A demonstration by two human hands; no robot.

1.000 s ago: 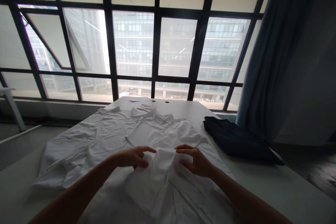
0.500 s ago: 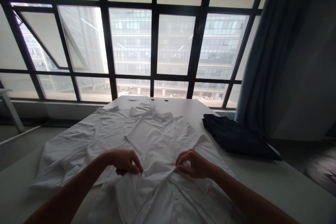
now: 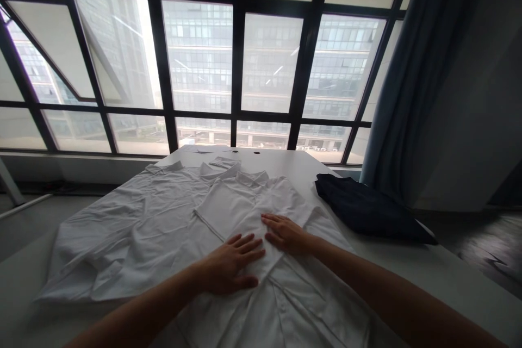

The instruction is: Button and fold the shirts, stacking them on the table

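A white collared shirt (image 3: 228,207) lies spread front side up on the table, its collar pointing toward the window and creases running across its lower half. My left hand (image 3: 231,265) rests flat on the middle of the shirt with its fingers apart. Just to the right and slightly farther off, my right hand (image 3: 286,234) also presses flat on the fabric, fingers stretched out. Neither hand grips the cloth. Another white shirt (image 3: 122,223) lies wrinkled along the left, partly overlapped by the one under my hands.
A dark navy folded garment (image 3: 367,209) lies at the right edge of the white table (image 3: 281,160). Beyond the table stands a large black-framed window (image 3: 234,65). A blue curtain (image 3: 411,109) hangs at the right.
Both hands have let go of the pinched shirt fabric and now lie flat on it. The left hand has moved right, the right hand slightly farther away. The view has shifted slightly.
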